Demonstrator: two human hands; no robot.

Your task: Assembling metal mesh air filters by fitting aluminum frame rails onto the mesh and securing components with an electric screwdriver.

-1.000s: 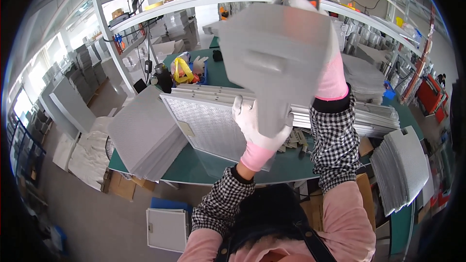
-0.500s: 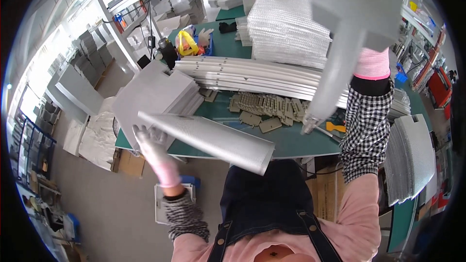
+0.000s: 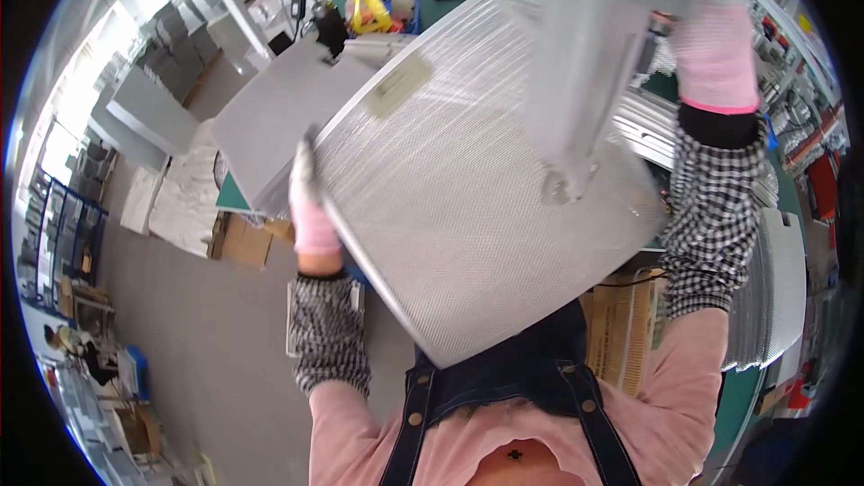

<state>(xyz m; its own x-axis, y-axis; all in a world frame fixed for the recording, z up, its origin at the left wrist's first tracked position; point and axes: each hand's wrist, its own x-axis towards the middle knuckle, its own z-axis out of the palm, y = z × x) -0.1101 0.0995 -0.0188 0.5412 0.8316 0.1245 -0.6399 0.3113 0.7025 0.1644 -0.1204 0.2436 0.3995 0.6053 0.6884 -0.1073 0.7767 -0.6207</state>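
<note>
A large grey perforated panel (image 3: pixel 486 207) is tilted in front of me, above the bench, with its broad face showing. My left hand (image 3: pixel 306 184), in a white glove with a pink cuff, grips the panel's left edge. A tan rectangular piece (image 3: pixel 400 87) lies against the panel near its far left edge. My right hand (image 3: pixel 718 45), also gloved, is raised at the upper right; its fingers are blurred and partly hidden. Beside it, close to the camera, a blurred pale grey tool-like body (image 3: pixel 585 54) with a metal tip overlaps the panel.
A stack of grey panels (image 3: pixel 270 121) stands at the bench's left end. A yellow bag (image 3: pixel 367 11) sits at the back. Further panels (image 3: pixel 767 288) stand in a row at the right. Below the bench is a cardboard box (image 3: pixel 621 328).
The panel has turned from nearly edge-on to broad face showing, covering much of the bench. My left hand has gone from open beside it to gripping its edge. My right hand has moved up.
</note>
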